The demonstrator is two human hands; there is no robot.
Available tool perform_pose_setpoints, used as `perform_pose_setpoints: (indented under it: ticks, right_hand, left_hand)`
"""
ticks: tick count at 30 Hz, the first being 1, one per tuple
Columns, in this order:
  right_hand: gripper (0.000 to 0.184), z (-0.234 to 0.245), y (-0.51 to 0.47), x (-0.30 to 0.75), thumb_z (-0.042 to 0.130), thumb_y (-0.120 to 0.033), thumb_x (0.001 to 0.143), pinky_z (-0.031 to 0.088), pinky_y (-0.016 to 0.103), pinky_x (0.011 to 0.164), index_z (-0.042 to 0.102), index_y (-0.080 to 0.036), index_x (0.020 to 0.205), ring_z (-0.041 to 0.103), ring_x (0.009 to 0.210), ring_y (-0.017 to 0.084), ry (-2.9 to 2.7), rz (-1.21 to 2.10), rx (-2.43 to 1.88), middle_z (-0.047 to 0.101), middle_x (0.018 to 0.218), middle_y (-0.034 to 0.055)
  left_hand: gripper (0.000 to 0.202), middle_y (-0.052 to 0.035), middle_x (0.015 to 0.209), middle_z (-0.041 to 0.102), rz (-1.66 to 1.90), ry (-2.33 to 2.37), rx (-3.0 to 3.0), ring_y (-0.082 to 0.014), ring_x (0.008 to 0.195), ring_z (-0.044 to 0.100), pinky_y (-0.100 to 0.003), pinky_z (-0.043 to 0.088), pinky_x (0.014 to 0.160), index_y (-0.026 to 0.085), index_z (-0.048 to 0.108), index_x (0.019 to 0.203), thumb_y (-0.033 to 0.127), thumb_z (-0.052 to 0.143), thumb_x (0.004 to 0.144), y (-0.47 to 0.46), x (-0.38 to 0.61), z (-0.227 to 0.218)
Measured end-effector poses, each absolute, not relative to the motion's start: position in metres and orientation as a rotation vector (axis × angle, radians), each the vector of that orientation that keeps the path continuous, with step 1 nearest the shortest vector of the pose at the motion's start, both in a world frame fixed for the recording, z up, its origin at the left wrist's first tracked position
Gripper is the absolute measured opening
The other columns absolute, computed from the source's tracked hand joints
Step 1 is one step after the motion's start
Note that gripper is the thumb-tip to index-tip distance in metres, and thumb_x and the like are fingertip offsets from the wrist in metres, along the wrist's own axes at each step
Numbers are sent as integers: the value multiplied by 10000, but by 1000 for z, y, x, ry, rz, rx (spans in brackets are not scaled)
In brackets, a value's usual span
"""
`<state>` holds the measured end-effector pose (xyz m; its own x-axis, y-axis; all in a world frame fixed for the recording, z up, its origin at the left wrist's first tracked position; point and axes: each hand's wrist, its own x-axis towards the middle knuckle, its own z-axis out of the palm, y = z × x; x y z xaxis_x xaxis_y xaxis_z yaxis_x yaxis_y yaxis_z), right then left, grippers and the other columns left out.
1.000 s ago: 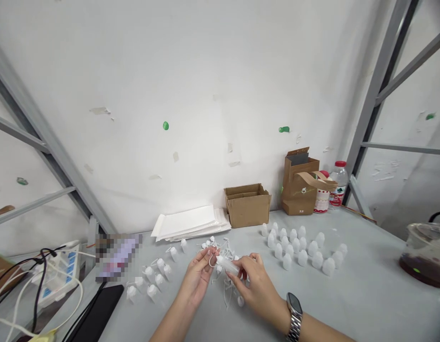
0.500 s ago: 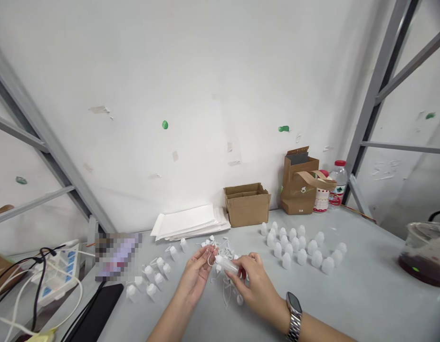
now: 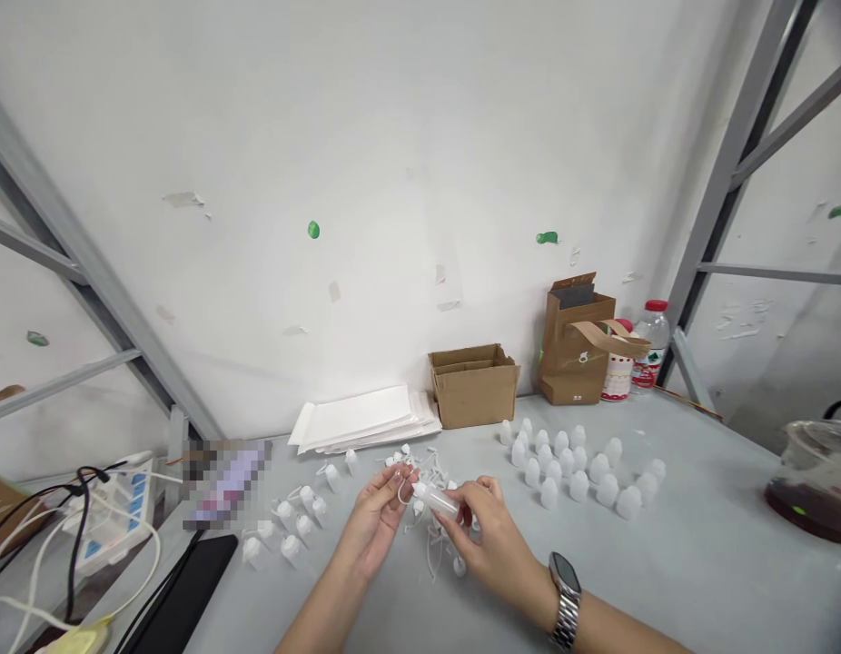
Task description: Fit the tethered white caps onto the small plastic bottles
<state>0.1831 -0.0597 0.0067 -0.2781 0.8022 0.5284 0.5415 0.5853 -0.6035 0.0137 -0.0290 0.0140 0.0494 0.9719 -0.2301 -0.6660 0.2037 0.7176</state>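
The left hand [image 3: 376, 522] and the right hand [image 3: 492, 536] are close together near the bottom middle of the frame. Both hands pinch a small clear bottle [image 3: 438, 500], which lies on its side in the air just above the table. The right hand holds the far end of it, and the left fingertips [image 3: 403, 477] are at the near end. A thin white string loop [image 3: 400, 495] curves by the left hand.

Right under the hands is a messy pile of white caps with strings [image 3: 430, 536]. A silver watch [image 3: 565, 599] sits on the right wrist.

Left of the hands, about 10 small white bottles [image 3: 291, 547] stand or lie near the table's left edge. To the right, many white bottles [image 3: 563, 465] stand close together in rows. The right hand is near them but does not touch them.

The gray table [image 3: 699, 572] runs to the lower right of the frame. At the back edge, by the wall, are a stack of white paper [image 3: 359, 420], a cardboard box [image 3: 473, 386], a brown paper bag [image 3: 574, 350] and a water bottle [image 3: 652, 345]. A cup with dark liquid [image 3: 816, 486] sits at the right edge. A black phone [image 3: 185, 590] lies at the lower left.
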Motion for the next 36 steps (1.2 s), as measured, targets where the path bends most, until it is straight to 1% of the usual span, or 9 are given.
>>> perform_pose_setpoints:
  ticks: [4, 11, 17, 23, 28, 31, 36]
  right_hand:
    - [78, 5, -59, 184, 469, -236, 839, 362, 324, 699, 494, -183, 787, 460, 677, 170, -1971, 368, -1085, 523, 680, 15]
    - [60, 5, -58, 185, 472, -224, 836, 357, 325, 709, 492, -184, 797, 481, 650, 162, -1991, 301, -1059, 525, 661, 6]
    - [38, 8, -60, 185, 465, -205, 837, 352, 317, 712, 483, -184, 812, 488, 636, 154, -2021, 266, -1040, 526, 657, -2]
    - [50, 11, -60, 186, 447, -206, 843, 344, 328, 721, 475, -186, 806, 476, 616, 150, -2040, 241, -1033, 527, 658, -1]
    - [60, 8, -60, 185, 439, -216, 846, 340, 340, 725, 478, -182, 815, 476, 626, 156, -2036, 270, -1038, 531, 671, 8]
    - [49, 7, -60, 183, 453, -212, 839, 344, 339, 724, 473, -183, 805, 486, 658, 165, -2010, 347, -1089, 534, 681, 10]
    - [67, 4, -60, 179, 484, -225, 825, 355, 317, 694, 468, -185, 774, 489, 691, 177, -1938, 435, -1155, 545, 671, 10]
  left_hand:
    - [78, -45, 714, 691, 1325, 817, 514, -112, 686, 638, -180, 497, 685, 103, 664, 720, 77, 664, 646, -30, 14, 16]
    - [145, -47, 724, 698, 1345, 864, 596, -127, 719, 639, -182, 486, 716, 102, 673, 704, 126, 731, 574, -30, 14, 18]
    - [176, -41, 694, 699, 1347, 896, 610, -128, 703, 638, -193, 475, 722, 102, 675, 681, 150, 757, 533, -31, 15, 19]
    - [182, -56, 705, 706, 1353, 935, 686, -151, 720, 640, -234, 459, 758, 106, 679, 674, 173, 758, 524, -31, 16, 20]
    - [181, -62, 694, 707, 1347, 995, 784, -155, 712, 637, -240, 461, 730, 114, 676, 691, 208, 741, 552, -31, 15, 18]
    - [170, -63, 694, 706, 1339, 986, 772, -149, 712, 637, -228, 463, 727, 110, 674, 693, 199, 734, 562, -30, 17, 16]
    - [144, -52, 738, 706, 1377, 965, 563, -134, 716, 641, -216, 476, 721, 123, 665, 708, 117, 716, 573, -30, 22, 12]
